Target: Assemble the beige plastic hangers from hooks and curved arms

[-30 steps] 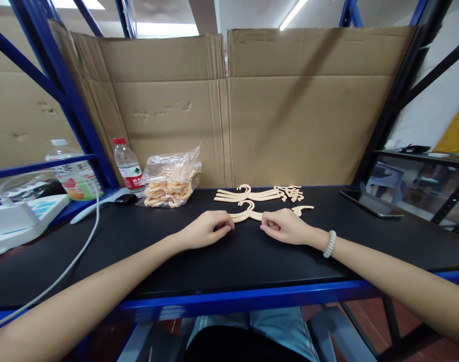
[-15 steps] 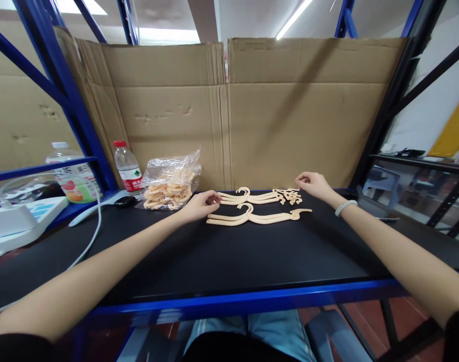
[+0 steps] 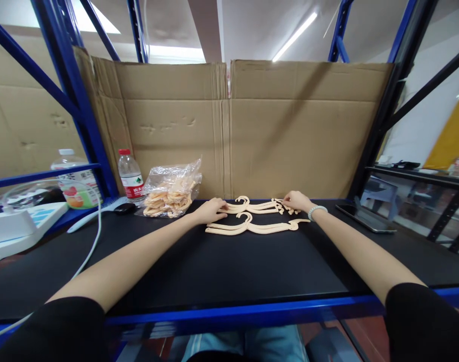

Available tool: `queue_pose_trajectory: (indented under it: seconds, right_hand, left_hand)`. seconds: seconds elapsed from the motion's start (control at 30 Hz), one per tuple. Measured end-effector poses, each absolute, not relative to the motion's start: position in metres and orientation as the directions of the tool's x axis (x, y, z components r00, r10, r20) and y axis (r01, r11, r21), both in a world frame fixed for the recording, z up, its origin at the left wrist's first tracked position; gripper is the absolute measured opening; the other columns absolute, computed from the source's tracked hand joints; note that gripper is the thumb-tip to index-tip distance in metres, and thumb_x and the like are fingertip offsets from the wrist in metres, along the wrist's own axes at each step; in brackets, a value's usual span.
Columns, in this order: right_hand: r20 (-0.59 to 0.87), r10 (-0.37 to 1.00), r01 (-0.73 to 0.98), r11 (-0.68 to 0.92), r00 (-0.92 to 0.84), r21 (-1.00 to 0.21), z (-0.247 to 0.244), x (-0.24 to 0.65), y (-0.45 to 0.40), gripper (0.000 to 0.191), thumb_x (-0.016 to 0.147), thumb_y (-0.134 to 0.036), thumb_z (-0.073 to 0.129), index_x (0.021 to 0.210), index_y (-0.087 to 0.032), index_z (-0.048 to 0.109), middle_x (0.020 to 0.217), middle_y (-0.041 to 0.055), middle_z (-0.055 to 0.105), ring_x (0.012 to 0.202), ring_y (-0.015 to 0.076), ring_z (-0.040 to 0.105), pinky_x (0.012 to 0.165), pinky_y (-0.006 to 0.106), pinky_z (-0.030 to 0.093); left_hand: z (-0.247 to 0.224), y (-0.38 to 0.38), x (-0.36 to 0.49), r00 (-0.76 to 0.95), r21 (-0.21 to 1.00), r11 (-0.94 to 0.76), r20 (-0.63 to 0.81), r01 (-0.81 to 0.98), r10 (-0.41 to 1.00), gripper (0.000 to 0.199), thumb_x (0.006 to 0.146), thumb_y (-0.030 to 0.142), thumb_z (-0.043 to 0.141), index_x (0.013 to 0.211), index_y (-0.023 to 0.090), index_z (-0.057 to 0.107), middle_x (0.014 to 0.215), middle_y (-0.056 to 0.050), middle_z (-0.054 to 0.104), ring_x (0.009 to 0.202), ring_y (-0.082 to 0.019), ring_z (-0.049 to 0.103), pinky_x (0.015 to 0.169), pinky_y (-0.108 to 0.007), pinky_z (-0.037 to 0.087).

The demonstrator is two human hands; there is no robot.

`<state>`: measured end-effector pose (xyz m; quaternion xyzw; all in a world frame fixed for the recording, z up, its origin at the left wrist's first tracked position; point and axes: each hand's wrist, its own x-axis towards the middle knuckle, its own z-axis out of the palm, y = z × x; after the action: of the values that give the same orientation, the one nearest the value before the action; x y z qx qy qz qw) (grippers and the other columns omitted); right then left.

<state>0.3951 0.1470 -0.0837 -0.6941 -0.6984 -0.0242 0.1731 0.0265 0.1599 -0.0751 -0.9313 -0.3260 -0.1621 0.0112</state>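
Observation:
Two groups of cream plastic hangers lie on the black tabletop, one behind the other. My left hand point(image 3: 211, 211) is at the left ends of the far hangers point(image 3: 265, 206), thumb and fingers closed around them. Over the small cream hook-like pieces point(image 3: 281, 208) at the right end of that group, my right hand point(image 3: 298, 200) has its fingers bent down and pinched together on one. Its palm hides part of the pile. The near hangers point(image 3: 229, 230) lie untouched in front, with a curved piece point(image 3: 299, 221) sticking out at their right end.
Left of the hangers sits a clear plastic bag point(image 3: 172, 193) of similar cream pieces, beside a red-capped water bottle point(image 3: 131, 176). A black mouse point(image 3: 124, 208), a white cable point(image 3: 95, 241) and a power strip point(image 3: 44, 221) lie farther left. A phone-like slab point(image 3: 365, 218) rests right. Cardboard point(image 3: 290, 125) walls the back.
My right hand has come down and left onto the small pieces. My left hand stays by the far hangers' left ends. The camera view has tilted up slightly.

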Motion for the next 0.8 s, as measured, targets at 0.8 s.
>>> queue_pose_trajectory:
  seconds: [0.8]
  right_hand:
    - [0.491,0.871,0.194,0.478,0.021,-0.857,-0.054,0.357,0.102,0.045,0.078,-0.063,0.054,0.086,-0.025,0.033,0.065,-0.0053,0.056,0.056,0.0120,0.056,0.054,0.024,0.044]
  left_hand:
    - [-0.058,0.114,0.031,0.512,0.418,-0.737,0.534,0.532,0.672,0.011,0.089,0.020,0.038,0.099,0.018,0.041,0.079,-0.003,0.062,0.070,-0.016,0.062,0.070,-0.029,0.047]
